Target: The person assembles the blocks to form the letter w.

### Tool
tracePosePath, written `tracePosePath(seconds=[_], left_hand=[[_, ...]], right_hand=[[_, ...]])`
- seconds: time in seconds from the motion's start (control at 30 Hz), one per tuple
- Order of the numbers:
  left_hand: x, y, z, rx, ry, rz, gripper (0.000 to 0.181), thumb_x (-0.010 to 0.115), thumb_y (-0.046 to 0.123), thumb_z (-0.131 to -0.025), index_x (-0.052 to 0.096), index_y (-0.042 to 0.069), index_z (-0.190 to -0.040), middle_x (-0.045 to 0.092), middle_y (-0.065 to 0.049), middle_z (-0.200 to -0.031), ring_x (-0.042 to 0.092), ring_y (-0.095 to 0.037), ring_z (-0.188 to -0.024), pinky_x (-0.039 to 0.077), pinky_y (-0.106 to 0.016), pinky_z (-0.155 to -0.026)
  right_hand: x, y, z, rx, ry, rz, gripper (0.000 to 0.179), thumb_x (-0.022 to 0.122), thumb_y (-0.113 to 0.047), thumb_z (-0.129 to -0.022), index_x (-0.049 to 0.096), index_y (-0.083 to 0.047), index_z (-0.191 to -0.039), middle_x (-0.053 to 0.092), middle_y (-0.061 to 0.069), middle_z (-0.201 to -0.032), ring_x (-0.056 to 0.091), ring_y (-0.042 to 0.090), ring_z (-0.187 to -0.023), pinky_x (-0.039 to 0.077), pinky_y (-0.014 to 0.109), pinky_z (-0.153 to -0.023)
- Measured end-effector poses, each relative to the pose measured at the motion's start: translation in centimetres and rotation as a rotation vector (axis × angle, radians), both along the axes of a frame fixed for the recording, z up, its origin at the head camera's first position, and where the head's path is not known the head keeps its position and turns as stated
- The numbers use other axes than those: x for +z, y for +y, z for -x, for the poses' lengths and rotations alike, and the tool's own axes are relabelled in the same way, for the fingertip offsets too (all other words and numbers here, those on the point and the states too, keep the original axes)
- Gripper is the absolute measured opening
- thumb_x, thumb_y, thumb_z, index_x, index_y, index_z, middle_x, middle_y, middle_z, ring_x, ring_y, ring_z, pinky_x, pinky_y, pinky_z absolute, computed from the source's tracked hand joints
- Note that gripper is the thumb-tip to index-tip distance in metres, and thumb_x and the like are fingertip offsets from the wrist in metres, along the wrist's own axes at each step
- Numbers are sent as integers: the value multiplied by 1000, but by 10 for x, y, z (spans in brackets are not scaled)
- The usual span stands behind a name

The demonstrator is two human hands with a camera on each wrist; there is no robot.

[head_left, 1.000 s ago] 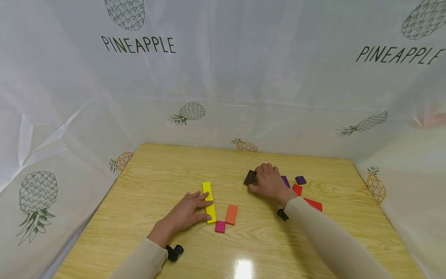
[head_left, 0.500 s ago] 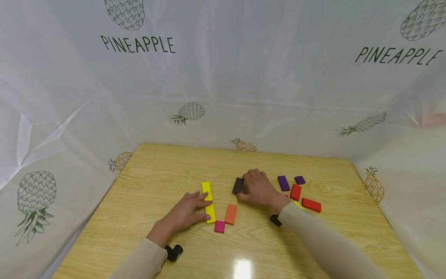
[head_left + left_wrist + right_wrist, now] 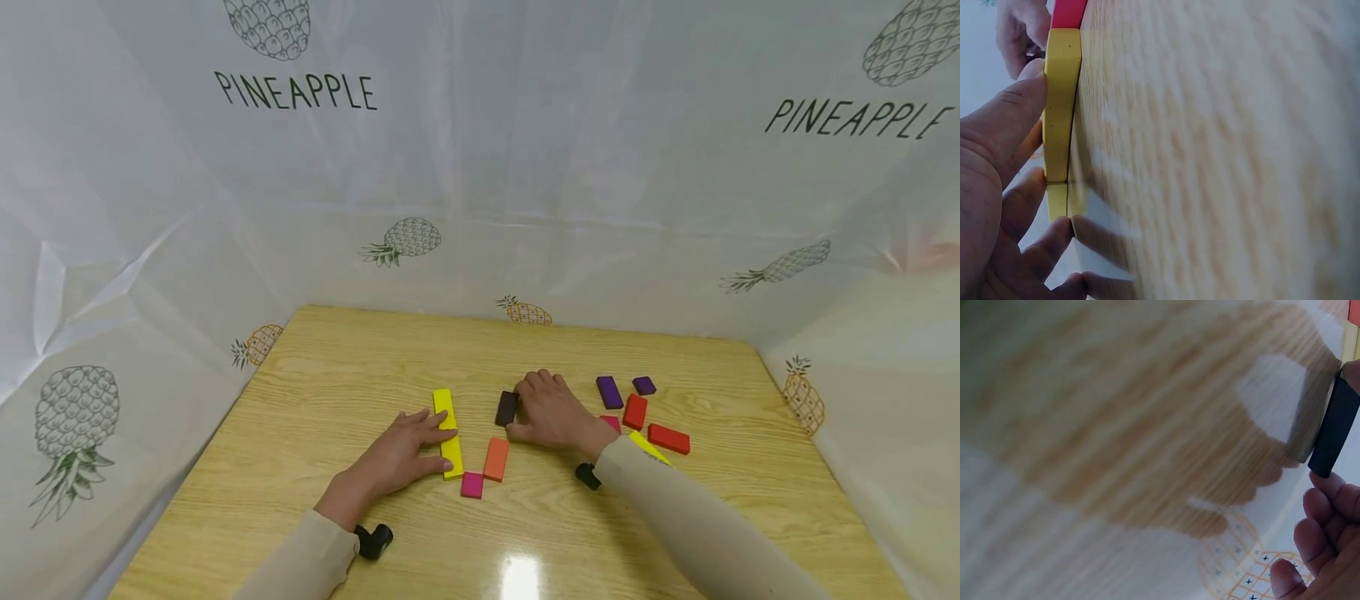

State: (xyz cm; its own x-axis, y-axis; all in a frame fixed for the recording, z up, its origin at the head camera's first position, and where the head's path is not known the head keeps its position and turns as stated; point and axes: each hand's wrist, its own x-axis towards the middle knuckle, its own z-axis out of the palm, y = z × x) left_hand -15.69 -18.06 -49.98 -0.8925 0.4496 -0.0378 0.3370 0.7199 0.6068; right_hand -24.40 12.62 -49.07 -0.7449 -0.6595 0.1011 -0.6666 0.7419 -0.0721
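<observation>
Two yellow blocks [image 3: 452,454] lie end to end in a strip on the wooden table. My left hand [image 3: 401,454] rests at their left side, its thumb and fingertips touching them; the left wrist view shows the seam between the yellow blocks [image 3: 1062,119]. In my right hand [image 3: 553,410], a black block [image 3: 506,408] is pinched by its ends between thumb and fingertips. The right wrist view shows this black block [image 3: 1335,428] tilted and slightly off the tabletop. An orange block [image 3: 496,460] and a small magenta block [image 3: 472,485] touch near the strip's lower end.
Right of my right hand lie a purple block [image 3: 609,392], a small purple piece [image 3: 643,385], two red blocks [image 3: 635,412], a partly hidden magenta block [image 3: 612,422] and a yellow piece [image 3: 648,447] partly under the sleeve. A white pineapple-print sheet [image 3: 480,275] surrounds the table [image 3: 360,350].
My right hand has carried the black block leftward and toward me, closer to the yellow strip, uncovering the purple and red blocks behind it. My left hand has stayed in place.
</observation>
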Motion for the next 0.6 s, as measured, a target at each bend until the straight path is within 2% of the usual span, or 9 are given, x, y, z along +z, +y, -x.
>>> tracePosePath(seconds=[0.3, 0.6], left_hand=[[-1, -1, 1, -3, 5, 10, 53, 75, 43, -97, 68, 19, -144, 47, -9, -164, 32, -42, -157, 16, -68, -129], [1, -1, -1, 7, -12, 10, 54, 76, 43, -97, 68, 20, -145, 46, -8, -165, 32, -40, -158, 15, -66, -130]], right_hand=[[0, 1, 3, 17, -5, 42, 59, 66, -54, -97, 65, -5, -129, 63, 12, -124, 56, 31, -108, 47, 50, -93], [0, 2, -1, 20, 16, 35, 49, 67, -49, -99, 69, -7, -124, 64, 9, -118, 55, 28, -103, 46, 47, -88]])
